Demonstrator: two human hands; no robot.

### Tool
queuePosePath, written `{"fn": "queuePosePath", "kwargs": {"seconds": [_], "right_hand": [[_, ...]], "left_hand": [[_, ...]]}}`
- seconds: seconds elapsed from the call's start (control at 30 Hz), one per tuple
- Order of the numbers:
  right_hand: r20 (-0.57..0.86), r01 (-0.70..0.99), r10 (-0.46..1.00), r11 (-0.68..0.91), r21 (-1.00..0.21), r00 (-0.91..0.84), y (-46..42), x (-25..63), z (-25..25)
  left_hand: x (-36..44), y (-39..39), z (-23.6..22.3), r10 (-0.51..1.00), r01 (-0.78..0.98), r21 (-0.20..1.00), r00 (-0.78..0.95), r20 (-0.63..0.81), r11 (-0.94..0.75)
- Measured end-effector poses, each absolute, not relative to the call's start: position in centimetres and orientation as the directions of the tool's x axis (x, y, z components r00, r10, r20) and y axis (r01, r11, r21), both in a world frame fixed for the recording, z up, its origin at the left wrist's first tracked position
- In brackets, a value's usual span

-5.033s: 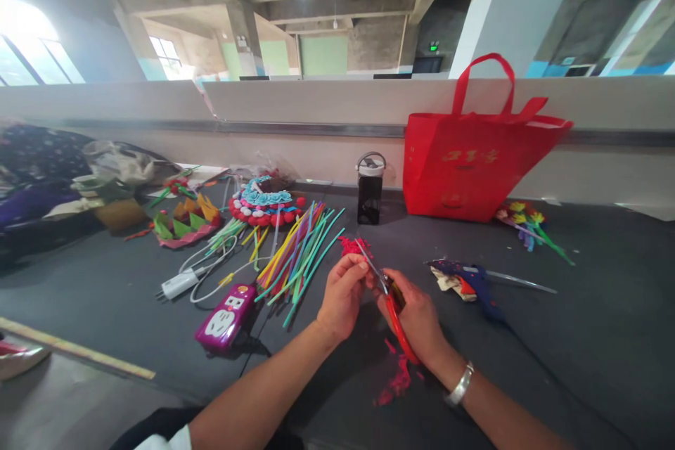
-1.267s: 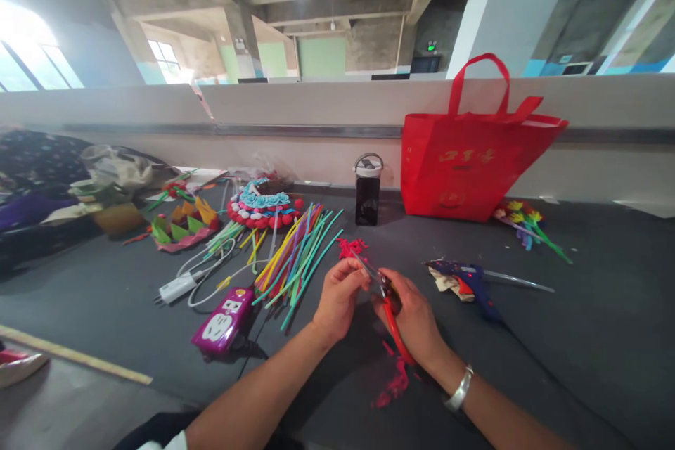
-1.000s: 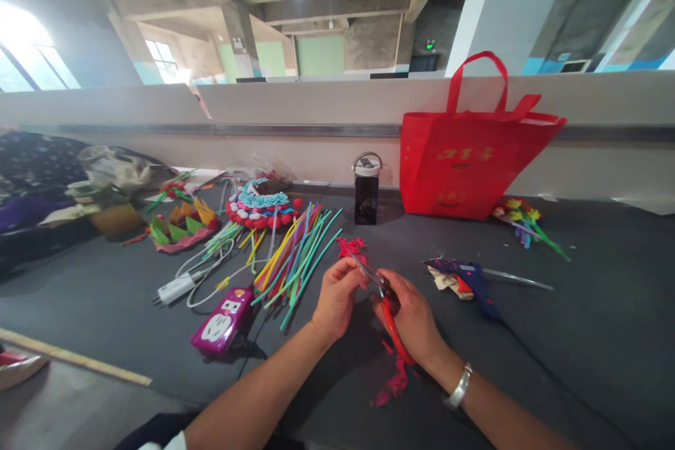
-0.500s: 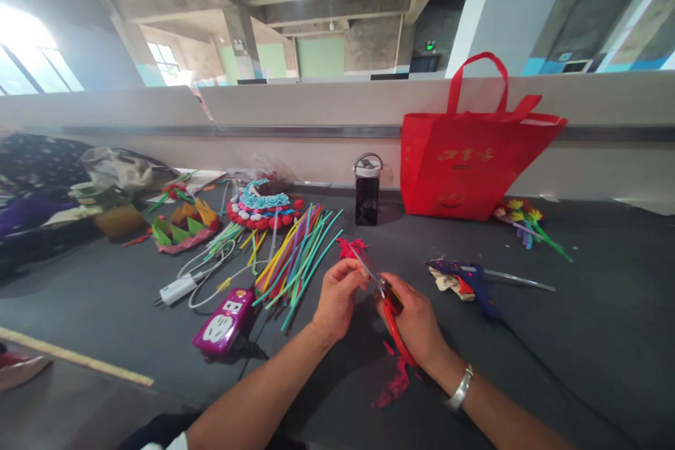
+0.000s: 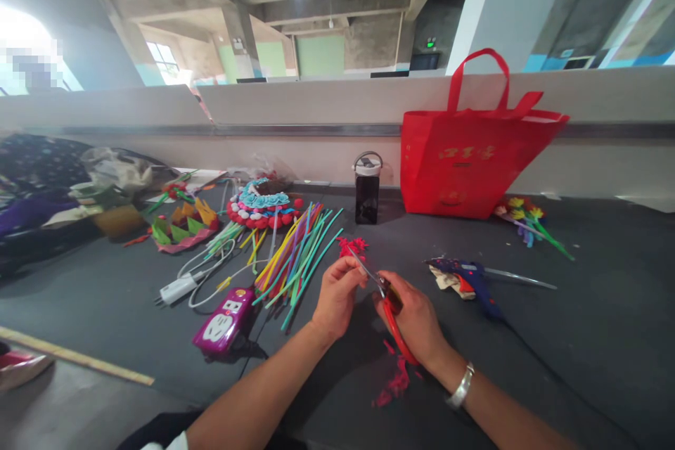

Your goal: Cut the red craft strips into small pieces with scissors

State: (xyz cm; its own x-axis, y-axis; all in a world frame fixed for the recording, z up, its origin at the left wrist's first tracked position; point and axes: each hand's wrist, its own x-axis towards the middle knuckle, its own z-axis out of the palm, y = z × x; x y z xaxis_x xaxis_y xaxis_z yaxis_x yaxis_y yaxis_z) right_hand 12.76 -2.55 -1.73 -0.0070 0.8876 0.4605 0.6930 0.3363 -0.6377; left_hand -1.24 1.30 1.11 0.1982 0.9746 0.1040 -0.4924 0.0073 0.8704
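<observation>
Left hand (image 5: 335, 302) fingertips pressed together, contents unclear; right hand (image 5: 419, 323) wrapped round red-handled scissors (image 5: 396, 334), blades at left fingertips, red pieces (image 5: 354, 246) far, red scraps (image 5: 394, 388) near; clean cutting likely needs short, slow closures, skin clear of edges.

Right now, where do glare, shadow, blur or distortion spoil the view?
Head view: arched window blown out white, with a pixelated patch; red fabric bag leans outward, probably lens stretch; soft shadow on the black tabletop near the bare left hand; slight blur hides what, if anything, it pinches beside the red-handled metal scissors.
</observation>
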Motion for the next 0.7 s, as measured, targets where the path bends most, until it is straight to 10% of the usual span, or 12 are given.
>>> {"fn": "queuePosePath", "kwargs": {"seconds": [0.7], "right_hand": [[0.380,0.536,0.919,0.269,-0.800,0.105,-2.52,13.21,-0.87]], "left_hand": [[-1.35,1.31,0.99,0.940,-0.538,0.836,0.328,0.095,0.104]]}}
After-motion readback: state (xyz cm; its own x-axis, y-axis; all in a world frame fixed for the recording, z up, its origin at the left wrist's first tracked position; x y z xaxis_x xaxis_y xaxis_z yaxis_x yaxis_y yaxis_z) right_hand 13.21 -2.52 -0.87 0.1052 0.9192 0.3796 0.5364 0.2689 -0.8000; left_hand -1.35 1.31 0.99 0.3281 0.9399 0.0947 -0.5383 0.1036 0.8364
